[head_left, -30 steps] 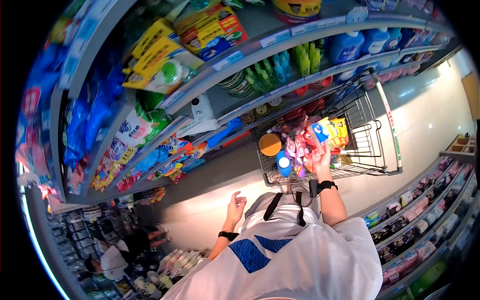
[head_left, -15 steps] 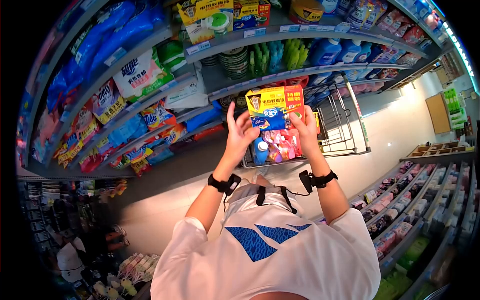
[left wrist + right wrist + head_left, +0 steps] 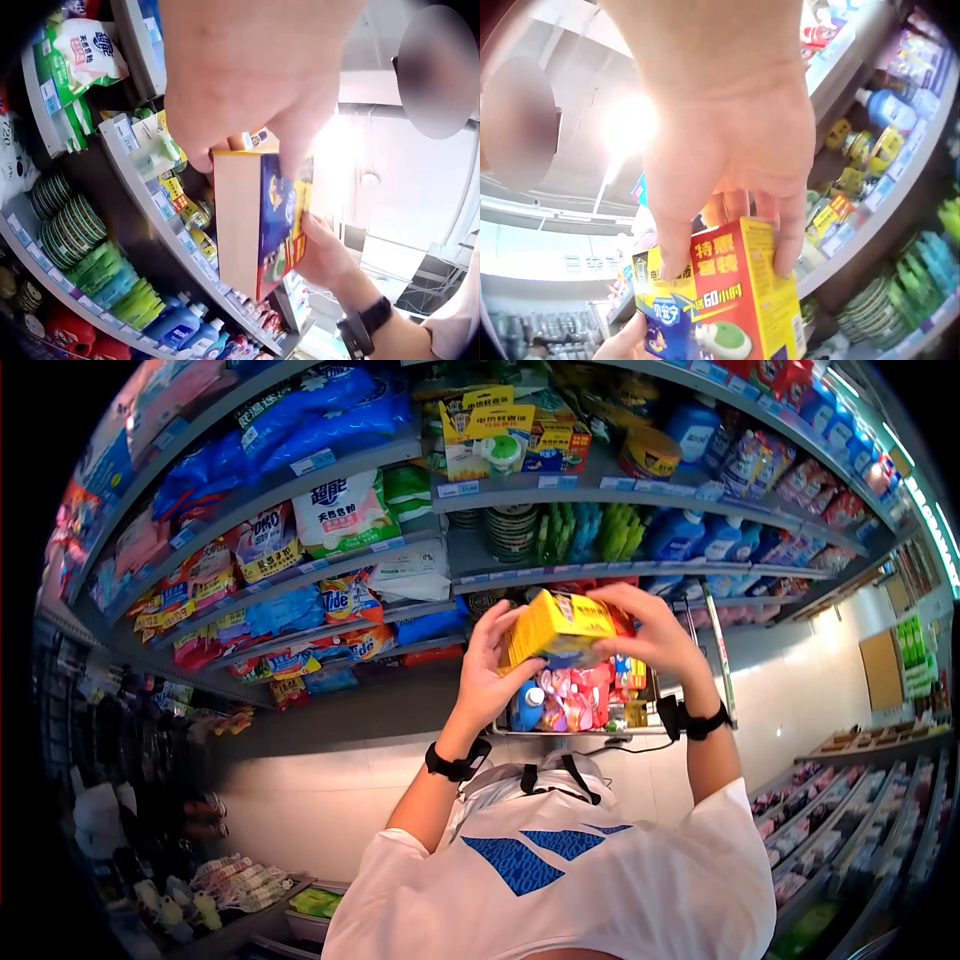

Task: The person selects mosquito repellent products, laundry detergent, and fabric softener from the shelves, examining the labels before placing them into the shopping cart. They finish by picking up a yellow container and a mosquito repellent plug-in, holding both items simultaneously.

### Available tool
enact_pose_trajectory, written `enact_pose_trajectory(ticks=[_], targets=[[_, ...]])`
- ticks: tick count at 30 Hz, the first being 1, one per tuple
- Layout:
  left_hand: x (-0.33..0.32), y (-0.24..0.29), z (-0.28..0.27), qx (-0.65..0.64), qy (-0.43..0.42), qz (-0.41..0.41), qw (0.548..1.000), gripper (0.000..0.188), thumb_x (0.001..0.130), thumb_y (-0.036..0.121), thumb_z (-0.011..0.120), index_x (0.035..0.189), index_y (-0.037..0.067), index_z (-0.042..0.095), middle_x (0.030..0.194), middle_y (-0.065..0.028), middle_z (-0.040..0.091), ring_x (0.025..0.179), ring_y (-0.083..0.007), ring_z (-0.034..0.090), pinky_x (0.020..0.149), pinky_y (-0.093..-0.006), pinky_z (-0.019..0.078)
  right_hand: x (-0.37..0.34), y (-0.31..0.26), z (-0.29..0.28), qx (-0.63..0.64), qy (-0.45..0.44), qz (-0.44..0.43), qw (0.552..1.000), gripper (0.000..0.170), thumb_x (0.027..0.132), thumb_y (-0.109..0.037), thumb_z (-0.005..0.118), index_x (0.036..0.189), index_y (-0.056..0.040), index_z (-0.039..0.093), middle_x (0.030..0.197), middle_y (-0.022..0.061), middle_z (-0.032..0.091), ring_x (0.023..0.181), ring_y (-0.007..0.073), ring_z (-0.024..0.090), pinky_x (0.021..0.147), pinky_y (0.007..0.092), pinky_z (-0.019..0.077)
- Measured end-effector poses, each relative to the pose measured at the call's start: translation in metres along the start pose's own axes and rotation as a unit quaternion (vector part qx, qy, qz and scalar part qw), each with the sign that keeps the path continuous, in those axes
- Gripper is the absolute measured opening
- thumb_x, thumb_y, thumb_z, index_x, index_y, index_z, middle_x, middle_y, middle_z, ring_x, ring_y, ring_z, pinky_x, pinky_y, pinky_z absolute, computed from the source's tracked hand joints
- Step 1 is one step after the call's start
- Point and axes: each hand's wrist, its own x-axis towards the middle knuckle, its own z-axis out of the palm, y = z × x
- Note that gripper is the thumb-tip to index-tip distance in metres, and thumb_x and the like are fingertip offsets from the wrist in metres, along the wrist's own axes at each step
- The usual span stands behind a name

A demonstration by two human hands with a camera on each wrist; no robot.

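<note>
Both hands hold a yellow, red and blue box of mosquito repellent liquid (image 3: 560,622) above the shopping cart (image 3: 622,733). My left hand (image 3: 487,675) grips one end, thumb along the lower edge. At the other end, my right hand (image 3: 655,635) has its fingers over the top. The left wrist view shows the plain pale side of the box (image 3: 238,217) below the left hand (image 3: 240,90). Seen from the right wrist, the right hand (image 3: 727,142) pinches the box (image 3: 727,300) between thumb and fingers, beside its red printed panel.
In the cart lie a blue bottle (image 3: 528,706) and pink-red packages (image 3: 577,702). Ahead run shelves with detergent bags (image 3: 342,515), blue bottles (image 3: 675,535) and more yellow mosquito repellent boxes (image 3: 480,435). Low display racks (image 3: 830,830) stand at the right.
One second ago the right hand was over the cart and the left hand was empty. The box has since come up into both hands, and its printed front has turned and tilted.
</note>
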Motion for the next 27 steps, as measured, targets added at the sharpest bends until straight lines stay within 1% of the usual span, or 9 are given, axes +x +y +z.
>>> enact_pose_trajectory(ticks=[3, 10, 13, 14, 16, 20, 23, 25, 27], targets=[[0.003, -0.014, 0.010, 0.184, 0.111, 0.002, 0.977, 0.078, 0.092, 0.009, 0.072, 0.156, 0.005, 0.029, 0.153, -0.0192, 0.045, 0.143, -0.0273, 0.043, 0.117, -0.0429, 0.0337, 0.051, 0.028, -0.041, -0.007, 0.012, -0.053, 0.999, 0.054, 0.080, -0.017, 0.083, 0.126, 0.0010, 0.061, 0.117, 0.0151, 0.065, 0.105, 0.0291, 0.065, 0.093, 0.0351, 0.0507], [-0.062, -0.109, 0.022, 0.240, 0.246, -0.134, 0.930, 0.065, 0.090, 0.017, 0.074, 0.147, 0.006, 0.044, 0.143, -0.0202, 0.056, 0.136, -0.0313, 0.052, 0.106, -0.0458, 0.0450, 0.159, 0.146, -0.119, -0.144, 0.195, -0.147, 0.959, 0.052, 0.081, -0.016, 0.079, 0.127, -0.0010, 0.059, 0.122, 0.0156, 0.062, 0.115, 0.0355, 0.058, 0.096, 0.0419, 0.0499], [-0.091, -0.129, 0.034, 0.287, 0.288, -0.189, 0.894, 0.060, 0.090, 0.016, 0.074, 0.143, 0.006, 0.047, 0.140, -0.0196, 0.059, 0.133, -0.0319, 0.054, 0.104, -0.0454, 0.0462, 0.184, 0.172, -0.128, -0.236, 0.143, -0.036, 0.961, 0.048, 0.084, -0.023, 0.077, 0.125, -0.0046, 0.061, 0.119, 0.0180, 0.062, 0.107, 0.0403, 0.060, 0.089, 0.0472, 0.0510], [-0.098, -0.133, 0.039, 0.290, 0.303, -0.210, 0.883, 0.058, 0.090, 0.016, 0.073, 0.141, 0.006, 0.048, 0.140, -0.0194, 0.059, 0.132, -0.0319, 0.054, 0.103, -0.0451, 0.0463, 0.196, 0.179, -0.130, -0.242, 0.077, 0.045, 0.966, 0.051, 0.085, -0.027, 0.077, 0.129, -0.0058, 0.061, 0.118, 0.0193, 0.063, 0.107, 0.0407, 0.061, 0.090, 0.0473, 0.0514], [-0.104, -0.142, 0.049, 0.301, 0.326, -0.222, 0.868, 0.057, 0.089, 0.016, 0.073, 0.140, 0.006, 0.049, 0.138, -0.0187, 0.060, 0.129, -0.0314, 0.056, 0.102, -0.0446, 0.0469, 0.202, 0.186, -0.122, -0.168, 0.120, -0.074, 0.976, 0.056, 0.085, -0.034, 0.077, 0.133, -0.0083, 0.062, 0.124, 0.0194, 0.064, 0.113, 0.0392, 0.061, 0.093, 0.0467, 0.0514], [-0.105, -0.149, 0.064, 0.312, 0.353, -0.231, 0.851, 0.057, 0.088, 0.017, 0.074, 0.140, 0.007, 0.050, 0.136, -0.0181, 0.061, 0.126, -0.0305, 0.057, 0.099, -0.0437, 0.0476, 0.225, 0.218, -0.099, -0.179, 0.078, -0.054, 0.979, 0.063, 0.084, -0.040, 0.079, 0.135, -0.0066, 0.062, 0.140, 0.0154, 0.059, 0.125, 0.0354, 0.057, 0.103, 0.0448, 0.0486], [-0.099, -0.148, 0.074, 0.332, 0.353, -0.241, 0.841, 0.057, 0.088, 0.017, 0.074, 0.139, 0.007, 0.050, 0.135, -0.0175, 0.061, 0.126, -0.0301, 0.057, 0.097, -0.0432, 0.0480, 0.228, 0.242, -0.085, -0.203, 0.106, -0.079, 0.970, 0.058, 0.085, -0.039, 0.078, 0.131, -0.0057, 0.065, 0.142, 0.0158, 0.057, 0.126, 0.0358, 0.055, 0.104, 0.0447, 0.0478], [-0.094, -0.150, 0.081, 0.340, 0.345, -0.257, 0.836, 0.057, 0.088, 0.017, 0.074, 0.140, 0.008, 0.050, 0.134, -0.0173, 0.061, 0.126, -0.0298, 0.056, 0.096, -0.0431, 0.0482, 0.211, 0.244, -0.089, -0.074, 0.159, -0.132, 0.976, 0.049, 0.085, -0.035, 0.078, 0.125, -0.0073, 0.069, 0.143, 0.0167, 0.056, 0.126, 0.0360, 0.056, 0.103, 0.0445, 0.0480], [-0.092, -0.156, 0.083, 0.342, 0.343, -0.253, 0.838, 0.057, 0.089, 0.019, 0.075, 0.140, 0.008, 0.051, 0.135, -0.0173, 0.060, 0.126, -0.0298, 0.056, 0.095, -0.0428, 0.0490, 0.178, 0.252, -0.088, -0.074, 0.282, -0.101, 0.951, 0.040, 0.086, -0.026, 0.077, 0.118, -0.0038, 0.070, 0.139, 0.0177, 0.058, 0.124, 0.0368, 0.057, 0.099, 0.0436, 0.0496]])
